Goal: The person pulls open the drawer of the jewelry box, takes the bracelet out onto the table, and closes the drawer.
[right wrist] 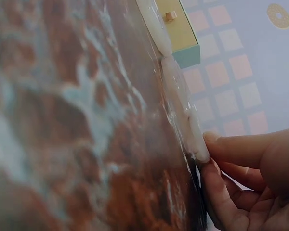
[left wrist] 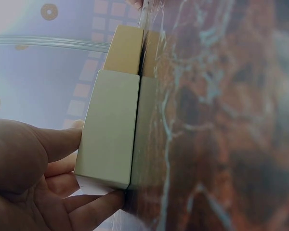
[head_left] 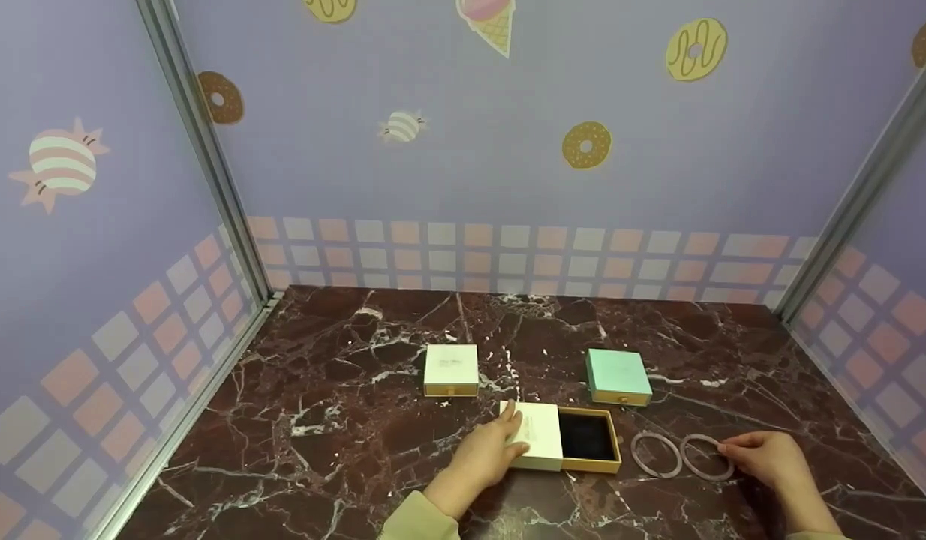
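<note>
Fingers and thumb of my right hand (head_left: 765, 456) pinch the right bangle (head_left: 683, 457) at its right edge; whether that edge is lifted off the table, I cannot tell. Fingers of my left hand (head_left: 484, 448) grip the left end of the drawer box (head_left: 536, 431).

Reference relation: the right bangle lies directly left of my right fingertips. The left bangle (head_left: 659, 475) sits just beside it, farther left, with no finger on it. Next in line to the left is the tray (head_left: 590, 466), drawn out of the box's right side, its black lining (head_left: 587, 435) facing up. Hence the left bangle lies between the held bangle and the tray. Each bangle is round and gives no long axis; box and tray together run left to right. My right hand is nearer to the 2 bangles.

Surface: dark red, white-veined table (head_left: 358, 465), glossy enough to mirror the box. Beyond the box are 2 closed boxes: the cream box (head_left: 451, 364) on the left and the mint box (head_left: 619, 372) on the right.

Room: a lilac panel (head_left: 470, 180) with printed sweets bounds the far side. Metal posts (head_left: 206, 142) mark the 2 far corners.
</note>
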`<action>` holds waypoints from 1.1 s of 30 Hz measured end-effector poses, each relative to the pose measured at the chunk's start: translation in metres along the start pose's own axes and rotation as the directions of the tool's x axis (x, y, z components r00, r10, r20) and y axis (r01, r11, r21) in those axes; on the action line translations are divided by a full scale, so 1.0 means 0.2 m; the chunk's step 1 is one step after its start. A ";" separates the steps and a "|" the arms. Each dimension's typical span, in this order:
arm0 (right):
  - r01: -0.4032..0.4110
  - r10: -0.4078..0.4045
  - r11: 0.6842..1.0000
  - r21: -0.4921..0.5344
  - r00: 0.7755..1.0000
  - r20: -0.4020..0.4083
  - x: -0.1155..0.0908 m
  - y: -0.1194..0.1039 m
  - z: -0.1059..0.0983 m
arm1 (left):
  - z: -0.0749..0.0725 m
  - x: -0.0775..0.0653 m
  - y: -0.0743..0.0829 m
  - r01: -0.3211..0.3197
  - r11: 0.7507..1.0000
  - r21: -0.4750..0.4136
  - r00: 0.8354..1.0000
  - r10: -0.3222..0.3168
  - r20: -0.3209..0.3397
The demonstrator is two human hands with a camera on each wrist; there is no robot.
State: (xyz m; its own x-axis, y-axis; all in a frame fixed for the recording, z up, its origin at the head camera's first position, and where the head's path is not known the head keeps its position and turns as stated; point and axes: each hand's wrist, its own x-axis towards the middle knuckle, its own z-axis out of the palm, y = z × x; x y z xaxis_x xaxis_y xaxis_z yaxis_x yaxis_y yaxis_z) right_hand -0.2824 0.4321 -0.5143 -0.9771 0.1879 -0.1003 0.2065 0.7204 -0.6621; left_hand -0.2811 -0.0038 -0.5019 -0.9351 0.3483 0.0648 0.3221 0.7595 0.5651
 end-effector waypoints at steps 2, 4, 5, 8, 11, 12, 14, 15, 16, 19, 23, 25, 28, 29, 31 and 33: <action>0.002 -0.002 1.000 -0.004 1.000 -0.001 0.00 0.00 0.00 | 0.00 0.00 0.00 -0.001 1.000 0.004 1.000 0.001 -0.001; 0.003 -0.003 1.000 -0.002 1.000 -0.002 0.00 0.01 0.01 | 0.00 0.00 0.00 -0.002 1.000 0.004 1.000 0.002 -0.003; 0.002 -0.002 1.000 0.000 1.000 -0.003 0.00 0.01 0.01 | 0.00 0.00 0.00 -0.002 1.000 0.005 1.000 0.002 -0.004; 0.006 -0.006 1.000 -0.001 1.000 -0.002 0.00 0.01 0.01 | 0.00 0.00 0.00 -0.005 1.000 0.009 1.000 0.005 -0.008; 0.015 -0.015 1.000 -0.004 1.000 -0.006 0.00 0.01 0.01 | 0.00 0.00 0.00 -0.006 1.000 0.014 1.000 0.006 -0.010; 0.019 -0.019 1.000 -0.006 1.000 -0.006 0.00 0.01 0.01 | 0.00 0.00 0.00 -0.006 1.000 0.015 1.000 0.006 -0.010; 0.024 -0.024 1.000 -0.007 1.000 -0.010 0.00 0.01 0.01 | 0.00 0.00 0.00 -0.003 1.000 0.009 1.000 0.003 -0.008; 0.027 -0.027 1.000 -0.009 1.000 -0.012 0.00 0.01 0.01 | 0.00 0.00 0.00 -0.002 1.000 0.007 1.000 0.002 -0.005; 0.029 -0.029 1.000 -0.009 0.999 -0.013 -0.01 0.01 0.01 | 0.00 0.00 0.00 0.000 1.000 0.003 1.000 0.000 -0.002; 0.026 -0.026 1.000 -0.001 1.000 -0.012 -0.01 0.01 0.01 | 0.00 0.00 0.00 0.003 1.000 -0.004 1.000 -0.003 0.004; 0.009 -0.009 1.000 0.017 1.000 -0.002 -0.01 0.01 0.01 | 0.00 0.00 0.00 0.006 1.000 -0.002 1.000 -0.006 0.007; 0.007 -0.007 1.000 0.014 1.000 -0.002 -0.01 0.01 0.01 | 0.00 0.00 0.00 0.013 1.000 0.000 1.000 -0.013 0.012; 0.013 -0.013 1.000 -0.008 1.000 -0.012 -0.01 0.01 0.01 | 0.00 0.00 0.00 0.023 1.000 0.000 1.000 -0.023 0.020; 0.014 -0.014 1.000 -0.014 1.000 -0.014 -0.01 0.01 0.01 | 0.00 0.00 0.00 0.025 1.000 -0.001 0.999 -0.025 0.022; 0.014 -0.014 1.000 -0.019 1.000 -0.011 -0.01 0.00 0.01 | 0.00 0.00 0.00 0.020 1.000 0.001 1.000 -0.020 0.015; 0.010 -0.010 1.000 -0.021 1.000 -0.010 -0.01 0.00 0.01 | 0.00 0.00 0.00 0.014 1.000 -0.003 1.000 -0.014 0.010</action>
State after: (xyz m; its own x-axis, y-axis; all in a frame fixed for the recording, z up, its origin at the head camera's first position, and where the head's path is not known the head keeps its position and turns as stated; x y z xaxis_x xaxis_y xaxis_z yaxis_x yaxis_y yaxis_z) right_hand -0.2808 0.4317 -0.5156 -0.9785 0.1872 -0.0863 0.1979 0.7360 -0.6474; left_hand -0.2813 -0.0049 -0.5018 -0.9382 0.3427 0.0485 0.3080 0.7627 0.5687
